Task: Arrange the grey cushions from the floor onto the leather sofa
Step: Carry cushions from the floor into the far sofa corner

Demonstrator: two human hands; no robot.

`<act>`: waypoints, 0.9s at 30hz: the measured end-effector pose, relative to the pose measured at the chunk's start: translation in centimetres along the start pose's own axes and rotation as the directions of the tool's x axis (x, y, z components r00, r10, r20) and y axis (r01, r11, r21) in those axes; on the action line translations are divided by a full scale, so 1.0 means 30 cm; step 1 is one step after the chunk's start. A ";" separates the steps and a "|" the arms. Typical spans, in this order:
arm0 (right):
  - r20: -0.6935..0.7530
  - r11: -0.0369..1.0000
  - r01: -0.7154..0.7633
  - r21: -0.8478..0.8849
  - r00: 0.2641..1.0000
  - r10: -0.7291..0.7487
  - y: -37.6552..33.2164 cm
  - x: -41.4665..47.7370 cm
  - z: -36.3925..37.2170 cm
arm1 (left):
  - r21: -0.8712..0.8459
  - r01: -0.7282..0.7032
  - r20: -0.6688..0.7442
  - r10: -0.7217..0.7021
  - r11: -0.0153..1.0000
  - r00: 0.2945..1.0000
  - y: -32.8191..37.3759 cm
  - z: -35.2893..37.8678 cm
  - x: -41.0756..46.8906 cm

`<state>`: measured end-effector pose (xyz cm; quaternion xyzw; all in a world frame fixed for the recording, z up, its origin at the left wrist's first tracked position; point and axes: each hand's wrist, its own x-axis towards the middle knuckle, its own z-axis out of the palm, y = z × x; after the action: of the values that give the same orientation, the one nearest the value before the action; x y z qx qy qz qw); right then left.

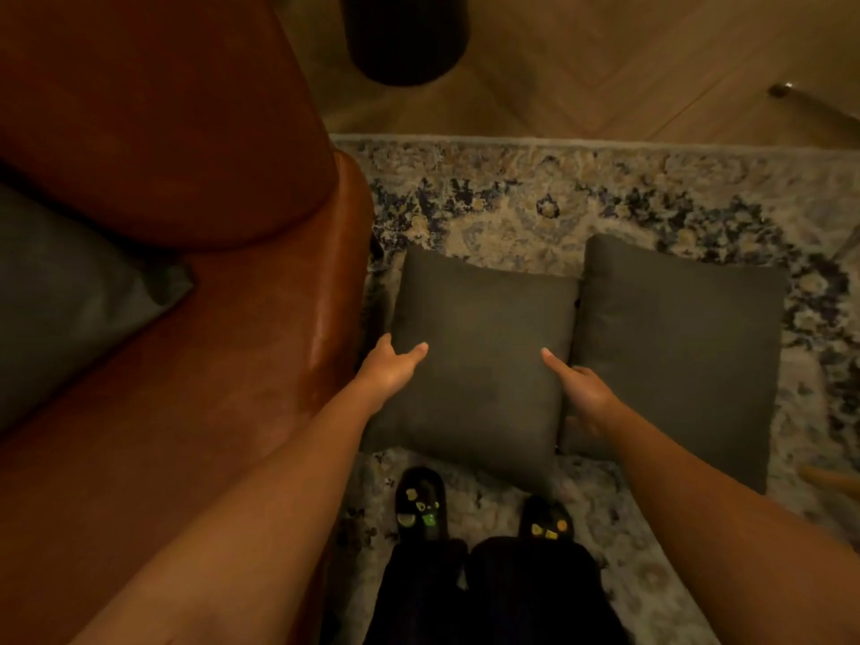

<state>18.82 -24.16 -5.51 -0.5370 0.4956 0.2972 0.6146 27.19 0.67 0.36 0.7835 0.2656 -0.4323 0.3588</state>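
Two grey cushions lie side by side on the patterned rug. My left hand (390, 365) grips the left edge of the nearer grey cushion (479, 360), thumb on top. My right hand (581, 393) grips its right edge, fingers tucked beneath, between it and the second grey cushion (684, 360). The brown leather sofa (195, 290) fills the left side. A third grey cushion (65, 309) rests on its seat against the backrest.
My feet in dark clogs (421, 505) stand on the rug (535, 202) just below the cushion. A dark round object (402, 37) sits on the wooden floor (628, 62) at the top. A metal leg tip (782, 89) shows at the upper right.
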 end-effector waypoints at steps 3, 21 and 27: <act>-0.055 1.000 0.008 0.027 0.998 -0.007 0.097 0.195 -0.022 | 0.019 0.013 -0.007 -0.013 1.000 1.000 -0.037 0.024 0.120; -0.218 0.995 0.025 0.096 0.976 -0.004 0.112 0.536 0.019 | -0.031 0.065 -0.058 -0.067 0.997 0.996 -0.121 0.161 0.659; -0.328 0.995 -0.080 -0.057 0.943 0.057 0.118 0.605 0.017 | -0.128 0.043 -0.084 -0.055 0.991 0.995 -0.126 0.201 0.737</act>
<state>21.82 -25.83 -23.70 -0.5820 0.5981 0.2426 0.4946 32.23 0.51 -22.31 0.7707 0.3270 -0.3886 0.3849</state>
